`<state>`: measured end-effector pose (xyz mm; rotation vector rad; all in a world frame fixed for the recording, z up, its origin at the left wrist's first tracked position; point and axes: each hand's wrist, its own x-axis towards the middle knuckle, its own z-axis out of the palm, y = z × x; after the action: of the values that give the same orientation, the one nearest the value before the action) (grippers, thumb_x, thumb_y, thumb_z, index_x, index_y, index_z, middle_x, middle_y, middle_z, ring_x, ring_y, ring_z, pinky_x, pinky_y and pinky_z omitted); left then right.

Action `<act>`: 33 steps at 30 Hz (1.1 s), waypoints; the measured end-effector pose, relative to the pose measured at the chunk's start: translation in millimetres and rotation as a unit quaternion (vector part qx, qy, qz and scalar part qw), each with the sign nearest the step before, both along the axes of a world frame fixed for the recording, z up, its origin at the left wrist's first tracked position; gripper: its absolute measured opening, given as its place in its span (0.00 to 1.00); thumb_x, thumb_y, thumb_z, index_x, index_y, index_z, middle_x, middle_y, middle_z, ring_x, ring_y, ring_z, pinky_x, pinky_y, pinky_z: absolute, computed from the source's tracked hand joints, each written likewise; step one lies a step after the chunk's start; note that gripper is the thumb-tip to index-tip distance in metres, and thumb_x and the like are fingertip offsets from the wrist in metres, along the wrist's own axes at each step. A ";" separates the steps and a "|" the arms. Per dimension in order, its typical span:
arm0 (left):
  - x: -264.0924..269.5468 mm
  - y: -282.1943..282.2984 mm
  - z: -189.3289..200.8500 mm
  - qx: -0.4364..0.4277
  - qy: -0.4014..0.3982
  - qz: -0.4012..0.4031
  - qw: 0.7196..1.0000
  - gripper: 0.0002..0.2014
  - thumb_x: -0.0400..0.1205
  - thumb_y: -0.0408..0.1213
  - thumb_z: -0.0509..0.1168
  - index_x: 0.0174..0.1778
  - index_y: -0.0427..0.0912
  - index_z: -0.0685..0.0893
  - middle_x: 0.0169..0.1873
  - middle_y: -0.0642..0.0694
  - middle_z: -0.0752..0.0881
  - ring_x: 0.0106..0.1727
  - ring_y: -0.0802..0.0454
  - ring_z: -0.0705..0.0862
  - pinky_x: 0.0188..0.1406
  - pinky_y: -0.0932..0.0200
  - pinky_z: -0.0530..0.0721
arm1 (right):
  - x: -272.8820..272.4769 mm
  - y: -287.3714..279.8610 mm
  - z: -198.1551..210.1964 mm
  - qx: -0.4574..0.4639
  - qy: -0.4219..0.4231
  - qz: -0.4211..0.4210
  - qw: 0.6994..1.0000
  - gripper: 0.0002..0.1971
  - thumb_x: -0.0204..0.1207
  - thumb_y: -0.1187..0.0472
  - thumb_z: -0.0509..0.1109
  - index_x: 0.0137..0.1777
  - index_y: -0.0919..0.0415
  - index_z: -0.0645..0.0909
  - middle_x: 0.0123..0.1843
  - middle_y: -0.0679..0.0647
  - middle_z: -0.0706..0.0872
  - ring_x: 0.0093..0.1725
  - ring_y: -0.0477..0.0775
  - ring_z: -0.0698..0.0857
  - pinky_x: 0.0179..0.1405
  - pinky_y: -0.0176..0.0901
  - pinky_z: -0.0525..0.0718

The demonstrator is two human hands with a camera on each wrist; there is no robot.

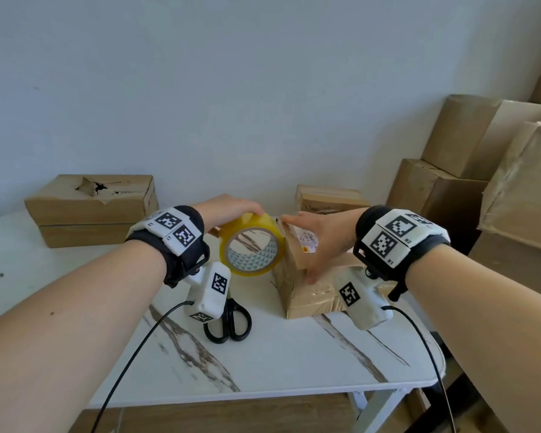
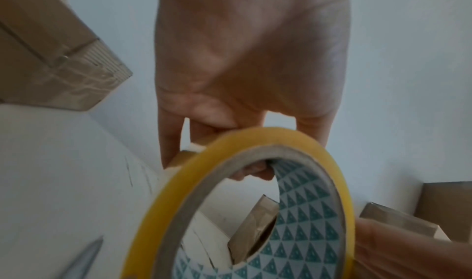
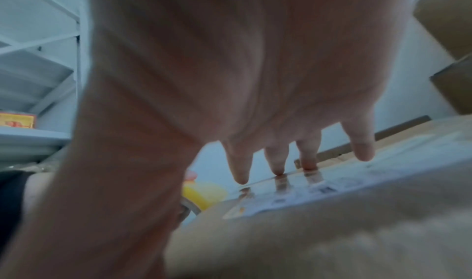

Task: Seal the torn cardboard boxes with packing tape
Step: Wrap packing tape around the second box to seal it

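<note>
A yellow roll of packing tape [image 1: 253, 243] stands on edge just left of a small brown cardboard box [image 1: 310, 289] with a white label [image 1: 308, 242]. My left hand [image 1: 231, 206] grips the roll [image 2: 255, 202] from above, one fingertip hooked inside its core. My right hand [image 1: 319, 235] lies flat on the box top, straight fingers [image 3: 278, 162] pressing near the label [image 3: 319, 190], thumb down on the front part. A torn box [image 1: 91, 207] with a ragged hole sits at the back left.
Black-handled scissors [image 1: 228, 320] lie on the white marble table [image 1: 278, 354] in front of the roll. Another small box [image 1: 328, 198] stands behind the near one. Stacked large cartons [image 1: 481, 170] fill the right side. Wrist-camera cables hang over the table's front edge.
</note>
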<state>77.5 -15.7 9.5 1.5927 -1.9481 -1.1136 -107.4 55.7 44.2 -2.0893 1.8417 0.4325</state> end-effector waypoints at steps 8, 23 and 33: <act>21.8 -6.2 -10.3 0.010 0.065 0.025 0.998 0.17 0.80 0.52 0.63 0.53 0.42 0.83 0.42 0.43 0.86 0.48 0.46 0.83 0.57 0.49 0.79 | 34.9 -15.0 -5.0 -0.033 -0.011 0.020 0.999 0.62 0.57 0.39 0.81 0.82 0.38 0.39 0.82 0.50 0.53 0.82 0.58 0.56 0.77 0.63 0.64; 37.9 -20.8 4.8 -0.029 0.197 0.068 0.978 0.19 0.72 0.55 0.70 0.47 0.42 0.85 0.35 0.44 0.84 0.36 0.47 0.82 0.39 0.54 0.83 | 54.7 -15.7 -22.5 -0.132 -0.119 -0.023 0.984 0.66 0.40 0.28 0.74 0.81 0.44 0.51 0.74 0.54 0.69 0.76 0.58 0.64 0.74 0.64 0.67; 103.3 -25.2 50.1 -0.008 0.398 0.127 0.908 0.19 0.78 0.49 0.64 0.26 0.41 0.75 0.14 0.50 0.70 0.15 0.54 0.68 0.37 0.59 0.79 | 87.4 -20.2 23.0 -0.225 -0.338 0.009 0.914 0.49 0.59 0.46 0.82 0.77 0.49 0.60 0.71 0.52 0.72 0.68 0.53 0.74 0.65 0.48 0.75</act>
<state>180.8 -40.9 59.6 1.0710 -1.1692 -1.3409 -19.9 35.5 67.2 -2.1302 1.5734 -0.7060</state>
